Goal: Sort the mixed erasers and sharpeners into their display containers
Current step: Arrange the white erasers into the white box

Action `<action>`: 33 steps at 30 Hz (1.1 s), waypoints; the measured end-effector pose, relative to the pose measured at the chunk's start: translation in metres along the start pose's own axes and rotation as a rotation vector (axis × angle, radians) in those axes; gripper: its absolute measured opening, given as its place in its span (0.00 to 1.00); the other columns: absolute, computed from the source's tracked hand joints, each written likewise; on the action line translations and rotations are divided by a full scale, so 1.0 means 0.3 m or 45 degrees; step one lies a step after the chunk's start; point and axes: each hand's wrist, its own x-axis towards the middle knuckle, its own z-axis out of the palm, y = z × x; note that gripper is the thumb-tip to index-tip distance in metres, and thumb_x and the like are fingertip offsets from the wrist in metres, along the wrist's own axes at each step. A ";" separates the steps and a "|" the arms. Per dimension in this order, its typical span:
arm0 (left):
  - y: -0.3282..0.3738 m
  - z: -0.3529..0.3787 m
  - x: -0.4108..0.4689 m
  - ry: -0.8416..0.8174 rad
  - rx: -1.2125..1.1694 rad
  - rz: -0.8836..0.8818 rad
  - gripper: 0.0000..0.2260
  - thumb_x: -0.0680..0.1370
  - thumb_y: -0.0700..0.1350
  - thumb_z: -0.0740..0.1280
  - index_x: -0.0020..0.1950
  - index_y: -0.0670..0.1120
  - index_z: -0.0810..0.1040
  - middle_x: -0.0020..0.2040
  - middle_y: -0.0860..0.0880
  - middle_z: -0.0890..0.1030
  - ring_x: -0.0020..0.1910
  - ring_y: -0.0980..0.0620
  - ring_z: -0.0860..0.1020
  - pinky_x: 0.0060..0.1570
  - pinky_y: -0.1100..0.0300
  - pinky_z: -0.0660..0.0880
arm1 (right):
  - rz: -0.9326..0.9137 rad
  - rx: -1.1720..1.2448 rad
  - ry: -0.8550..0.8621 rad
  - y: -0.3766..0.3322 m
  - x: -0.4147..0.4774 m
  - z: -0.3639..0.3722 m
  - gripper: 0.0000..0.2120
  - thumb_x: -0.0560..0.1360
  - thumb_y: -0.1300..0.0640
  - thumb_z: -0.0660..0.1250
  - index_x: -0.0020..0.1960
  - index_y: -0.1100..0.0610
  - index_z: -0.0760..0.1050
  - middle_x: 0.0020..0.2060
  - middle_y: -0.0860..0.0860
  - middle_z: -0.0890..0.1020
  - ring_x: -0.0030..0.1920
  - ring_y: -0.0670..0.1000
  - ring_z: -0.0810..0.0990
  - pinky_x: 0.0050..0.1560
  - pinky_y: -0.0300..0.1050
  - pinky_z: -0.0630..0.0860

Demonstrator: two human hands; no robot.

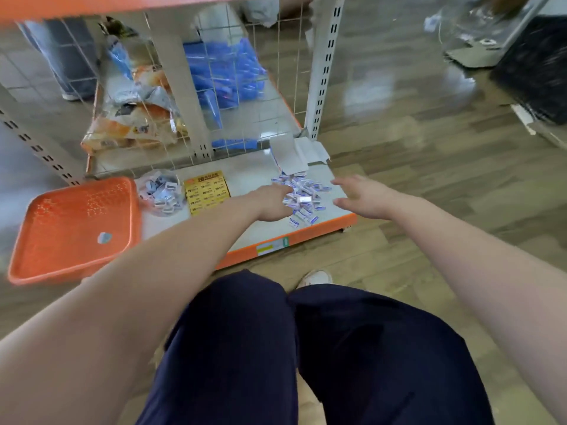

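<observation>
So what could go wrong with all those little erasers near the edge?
1. The pile of erasers lies close to the shelf's front edge. A quick sweep by the left hand or right hand might knock some onto the floor.
2. The pieces are tiny and look alike, so one could easily land in the wrong place, such as the orange tray.
</observation>
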 end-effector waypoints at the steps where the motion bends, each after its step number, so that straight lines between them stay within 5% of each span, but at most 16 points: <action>1: 0.008 0.003 0.024 0.003 -0.003 -0.004 0.26 0.80 0.50 0.59 0.77 0.46 0.55 0.77 0.46 0.58 0.74 0.46 0.59 0.70 0.55 0.60 | 0.001 0.021 0.013 0.018 -0.005 0.004 0.26 0.78 0.48 0.61 0.74 0.51 0.59 0.73 0.52 0.62 0.72 0.52 0.62 0.67 0.40 0.58; 14: -0.179 0.227 0.458 0.124 -0.071 -0.053 0.23 0.79 0.46 0.61 0.73 0.48 0.64 0.73 0.46 0.67 0.70 0.44 0.66 0.67 0.54 0.65 | 0.156 0.393 0.287 0.211 0.463 0.335 0.25 0.78 0.51 0.62 0.73 0.52 0.61 0.70 0.53 0.66 0.68 0.54 0.67 0.65 0.43 0.63; 23: -0.278 0.223 0.779 0.596 -0.247 -0.108 0.17 0.79 0.43 0.61 0.68 0.46 0.70 0.68 0.48 0.71 0.65 0.47 0.70 0.62 0.58 0.65 | 0.153 0.501 0.564 0.296 0.775 0.479 0.22 0.78 0.56 0.61 0.72 0.56 0.63 0.69 0.54 0.66 0.68 0.56 0.65 0.67 0.46 0.62; 28: -0.248 0.220 0.953 0.589 -0.220 -0.113 0.19 0.78 0.49 0.63 0.69 0.49 0.70 0.68 0.50 0.72 0.65 0.48 0.71 0.63 0.57 0.67 | 0.170 0.588 0.617 0.365 0.829 0.503 0.22 0.78 0.52 0.62 0.70 0.55 0.65 0.67 0.51 0.69 0.54 0.50 0.74 0.63 0.40 0.63; 33: -0.237 0.278 1.010 0.650 -0.227 -0.221 0.19 0.79 0.48 0.60 0.69 0.48 0.70 0.65 0.48 0.76 0.60 0.46 0.75 0.65 0.52 0.67 | 0.152 0.462 0.666 0.410 0.832 0.571 0.21 0.78 0.51 0.61 0.68 0.59 0.69 0.65 0.54 0.73 0.66 0.53 0.69 0.67 0.43 0.62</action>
